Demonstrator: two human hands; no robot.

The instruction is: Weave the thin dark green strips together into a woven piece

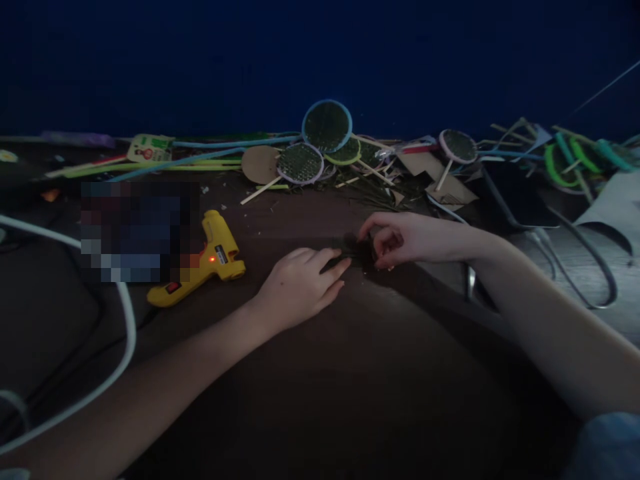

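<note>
Near the middle of the dark table my left hand [307,283] reaches in from the left, its fingertips bent down onto a small dark piece [353,253]. That piece is so dim against the tabletop that its kind cannot be made out. From the right comes my right hand [395,241], thumb and fingers curled together at the other end of the dark piece, partly hiding it. A yellow hot glue gun [215,257] with a lit orange lamp lies to the left of my left hand.
Round mesh discs on sticks [300,163] lie along the back with coloured pipe cleaners [210,162] and cardboard scraps [453,190]. A phone [517,193] lies at the right beside cables. A white cable [129,320] curves across the left. A blurred patch covers part of the left.
</note>
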